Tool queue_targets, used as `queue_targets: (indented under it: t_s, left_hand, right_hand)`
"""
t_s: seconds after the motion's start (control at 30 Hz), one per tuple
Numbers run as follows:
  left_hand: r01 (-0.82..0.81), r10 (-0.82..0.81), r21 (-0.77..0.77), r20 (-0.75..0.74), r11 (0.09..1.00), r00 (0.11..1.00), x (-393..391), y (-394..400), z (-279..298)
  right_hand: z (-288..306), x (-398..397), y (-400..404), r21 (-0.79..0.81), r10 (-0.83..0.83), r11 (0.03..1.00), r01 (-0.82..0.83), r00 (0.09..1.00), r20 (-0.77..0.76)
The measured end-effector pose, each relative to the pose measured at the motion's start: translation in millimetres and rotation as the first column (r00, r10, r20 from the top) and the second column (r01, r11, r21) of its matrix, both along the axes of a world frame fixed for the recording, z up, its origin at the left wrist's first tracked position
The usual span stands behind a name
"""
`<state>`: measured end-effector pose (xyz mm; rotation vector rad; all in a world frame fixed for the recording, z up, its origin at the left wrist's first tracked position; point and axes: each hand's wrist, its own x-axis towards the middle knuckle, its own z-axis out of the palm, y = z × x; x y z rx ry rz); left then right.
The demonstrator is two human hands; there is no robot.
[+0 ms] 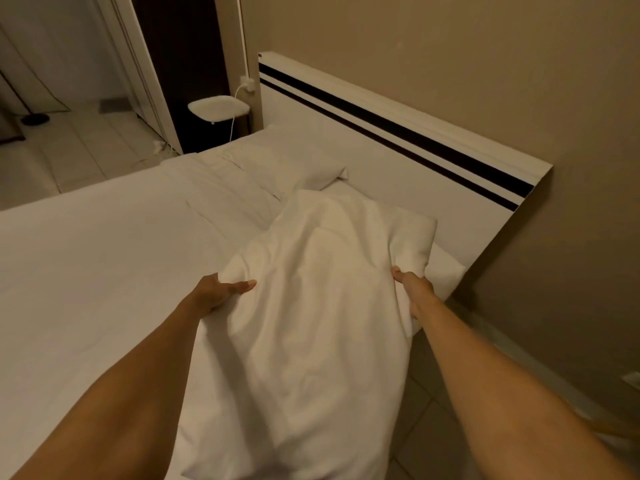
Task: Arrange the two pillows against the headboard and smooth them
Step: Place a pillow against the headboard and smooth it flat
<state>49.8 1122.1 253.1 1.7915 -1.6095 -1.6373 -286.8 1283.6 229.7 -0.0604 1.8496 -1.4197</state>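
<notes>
Nearest, two bare forearms reach forward over the near edge of the bed (pixel 86 258). Between them hangs a white pillow (pixel 311 289), its cover slack and deeply creased, its lower end draping toward the viewer over the mattress edge. The left hand (pixel 221 289) has its grip closed on the pillow's left side, thumb lying across the cloth; the right hand (pixel 414 289) has its grip pinched tight on a bunched fold at the right side, close to the bed's corner. Beyond, a second pillow (pixel 287 164) lies flat at the head of the bed, its far side against the headboard (pixel 398 161), which is white with two dark stripes. Farther left, a small white side table (pixel 219 109) stands by the wall.
</notes>
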Motion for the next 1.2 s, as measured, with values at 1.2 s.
queue_targets:
  t_s: [1.2]
  left_hand:
    - [-0.398, 0.394, 0.089, 0.058, 0.913, 0.917, -370.6, -120.7, -104.9]
  right_hand:
    - [-70.3, -399.3, -298.3, 0.128, 0.495, 0.866, -0.483, 0.863, -0.099]
